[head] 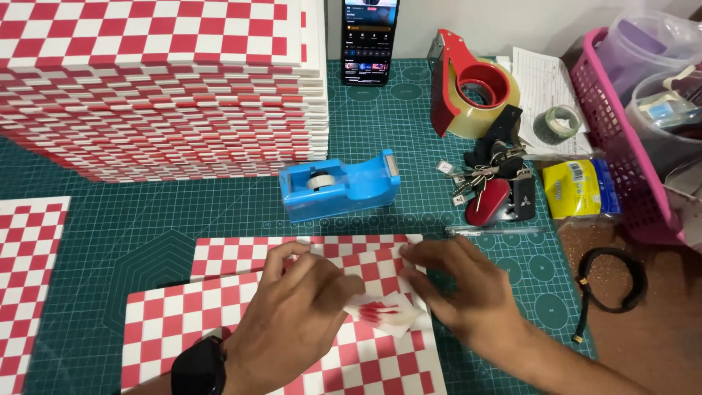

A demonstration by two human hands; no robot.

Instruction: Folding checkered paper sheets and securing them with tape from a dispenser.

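Observation:
My left hand (292, 311) and my right hand (461, 289) rest on a red-and-white checkered sheet (183, 322) on the green cutting mat (183, 212). Between them lies a small clear packet with red marks (384, 313); the fingertips of both hands touch it. A second checkered sheet (234, 256) lies under the first one. My left wrist wears a black watch (199, 369). Just beyond the sheets stands a blue tape dispenser (338, 185).
A tall stack of checkered sheets (161, 88) fills the back left, another sheet (25, 271) lies at the left edge. A phone (371, 36), a red tape gun (468, 84), keys (497, 183), a pen (493, 231), a yellow pack (578, 189), a black cord (610, 281) and a pink basket (629, 146) sit right.

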